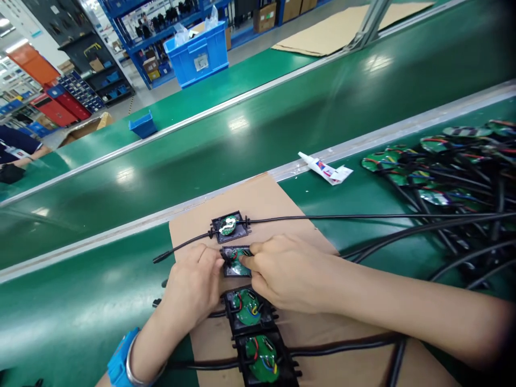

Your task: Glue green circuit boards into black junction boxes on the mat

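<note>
A black plastic housing with a green circuit board [237, 267] in it lies on a cardboard sheet, between my two hands. My left hand [197, 279] is closed, its fingertips at the housing's left edge; whether they also grip a cable there is hidden. From the right, my right hand [288, 271] presses its index fingertip onto the board, the other fingers curled at the housing's right side. Just beyond sits a housing whose round board [228, 226] carries white paste, with cables at both ends. Nearer to me are two more housings with wired boards [246, 307] [262, 357].
Many wired boards with black cables [451, 172] are heaped at the right. A crumpled white tube [326, 169] lies by the metal rail. Across the green conveyor [258, 129] stand a small blue bin [143, 125] and a large blue crate [199, 54]. Another person's arm [30, 156] shows far left.
</note>
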Available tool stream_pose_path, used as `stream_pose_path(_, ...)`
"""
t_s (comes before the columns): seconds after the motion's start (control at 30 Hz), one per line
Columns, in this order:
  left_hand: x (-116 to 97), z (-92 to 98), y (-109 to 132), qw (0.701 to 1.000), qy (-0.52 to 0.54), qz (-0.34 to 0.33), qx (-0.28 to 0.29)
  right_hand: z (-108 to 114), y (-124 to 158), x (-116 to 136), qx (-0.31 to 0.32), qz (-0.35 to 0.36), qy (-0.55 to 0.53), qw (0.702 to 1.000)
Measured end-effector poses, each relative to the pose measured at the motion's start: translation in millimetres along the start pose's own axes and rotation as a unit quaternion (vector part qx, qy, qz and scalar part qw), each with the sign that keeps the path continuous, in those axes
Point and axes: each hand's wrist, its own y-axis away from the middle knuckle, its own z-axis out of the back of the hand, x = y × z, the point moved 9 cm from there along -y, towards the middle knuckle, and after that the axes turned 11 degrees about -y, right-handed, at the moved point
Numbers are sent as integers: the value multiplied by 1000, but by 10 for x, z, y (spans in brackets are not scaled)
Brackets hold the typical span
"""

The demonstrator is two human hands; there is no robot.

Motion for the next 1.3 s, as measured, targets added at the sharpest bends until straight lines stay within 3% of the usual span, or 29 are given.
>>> stream_pose_path(0.17,24,-187,-79,994,-36,33,98,0,-6,-21,7,-8,-16,1000)
stream_pose_path(0.4,121,-389,-117,961,-130,73,231,-16,-13,-23,0,6,-20,1000)
stream_pose_path(0.53,143,-396,-111,950,-162,81,256,-33,-3,-8,19,9,-15,1000)
stream_pose_path(0.83,103,-466,-153,929,-195,31,313,-16,-2,-1,-14,25,-29,999)
stream_pose_path(1.0,90,-381,-164,936,-211,59,276,12,-2,18,3,18,-26,1000)
stream_pose_path(1.1,47,-184,-59,969,-178,78,152,8,-1,12,20,-2,-18,1000)
stream_pose_path(1.2,-116,-108,115,990,-132,20,54,7,-9,17,28,-8,-20,999)
stream_pose_path(1.3,-254,-225,197,983,-167,-29,64,24,-22,8,26,-8,-27,999)
